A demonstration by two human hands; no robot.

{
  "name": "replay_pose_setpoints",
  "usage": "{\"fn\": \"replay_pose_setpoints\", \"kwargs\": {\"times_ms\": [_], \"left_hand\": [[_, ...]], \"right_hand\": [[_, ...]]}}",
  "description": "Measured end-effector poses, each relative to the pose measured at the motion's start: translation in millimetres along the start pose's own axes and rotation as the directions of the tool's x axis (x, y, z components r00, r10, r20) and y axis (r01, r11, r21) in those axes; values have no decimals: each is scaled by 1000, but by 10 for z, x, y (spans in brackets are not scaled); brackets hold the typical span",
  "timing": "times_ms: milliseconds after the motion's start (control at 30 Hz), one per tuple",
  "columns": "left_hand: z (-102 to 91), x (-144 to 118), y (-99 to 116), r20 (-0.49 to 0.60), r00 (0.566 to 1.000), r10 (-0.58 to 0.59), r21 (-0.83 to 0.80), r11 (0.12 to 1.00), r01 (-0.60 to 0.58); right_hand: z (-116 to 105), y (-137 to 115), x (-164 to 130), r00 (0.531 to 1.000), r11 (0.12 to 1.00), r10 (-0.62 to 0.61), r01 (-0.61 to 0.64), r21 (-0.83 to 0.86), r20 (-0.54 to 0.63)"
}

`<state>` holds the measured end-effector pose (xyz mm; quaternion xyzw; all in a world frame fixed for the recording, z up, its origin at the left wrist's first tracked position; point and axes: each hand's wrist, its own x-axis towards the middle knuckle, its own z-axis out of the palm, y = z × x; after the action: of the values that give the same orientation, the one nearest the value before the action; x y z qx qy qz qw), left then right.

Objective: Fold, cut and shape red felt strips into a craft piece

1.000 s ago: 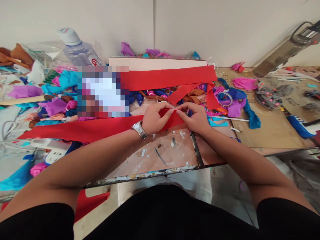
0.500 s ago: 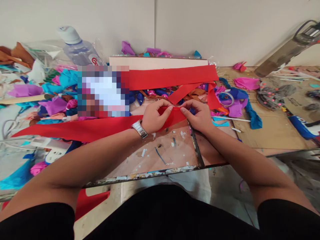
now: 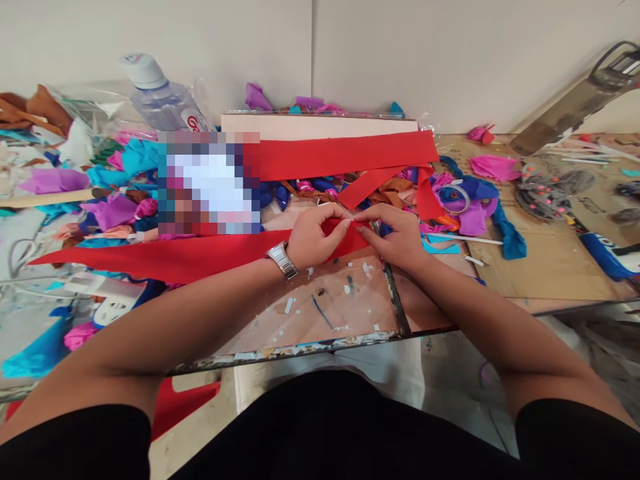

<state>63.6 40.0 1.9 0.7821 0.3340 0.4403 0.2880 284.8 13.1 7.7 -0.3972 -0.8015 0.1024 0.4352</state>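
A long red fabric strip (image 3: pixel 200 257) runs from the left side of the table to both hands. My left hand (image 3: pixel 317 237), with a metal watch on the wrist, pinches the strip's upper edge near its right end. Close beside it, my right hand (image 3: pixel 393 233) pinches the same edge, the fingertips of both hands nearly touching. Just behind them lie a narrower red strip (image 3: pixel 367 185) and a wide red strip (image 3: pixel 345 155), the wide one in front of a pale board (image 3: pixel 320 125). The fabric between the fingertips is mostly hidden.
Coloured cloth scraps (image 3: pixel 113 210) cover the left and back. A clear bottle (image 3: pixel 163 100) stands at back left, a dark bottle (image 3: pixel 575 100) leans at back right. A tape roll (image 3: pixel 467 198), a pincushion (image 3: pixel 543 190) and cardboard (image 3: pixel 540 267) are on the right. The table's front edge (image 3: pixel 310 347) is worn.
The fingertips have drawn closer together, the right hand shifting slightly left along the strip's edge. Less of the red fabric shows between them. The whole view has shifted slightly.
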Motion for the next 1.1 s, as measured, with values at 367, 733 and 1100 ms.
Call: {"fn": "replay_pose_setpoints", "kwargs": {"times_ms": [367, 733, 1100], "left_hand": [[21, -9, -31, 12, 999, 39, -8, 999, -39], [12, -18, -11, -3, 1000, 30, -16, 999, -30], [14, -4, -24, -5, 1000, -8, -36, 999, 7]], "right_hand": [[36, 15, -18, 999, 999, -28, 27, -38, -37], [54, 4, -25, 996, 997, -67, 65, -32, -67], [62, 17, -42, 996, 991, -49, 39, -128, -71]]}}
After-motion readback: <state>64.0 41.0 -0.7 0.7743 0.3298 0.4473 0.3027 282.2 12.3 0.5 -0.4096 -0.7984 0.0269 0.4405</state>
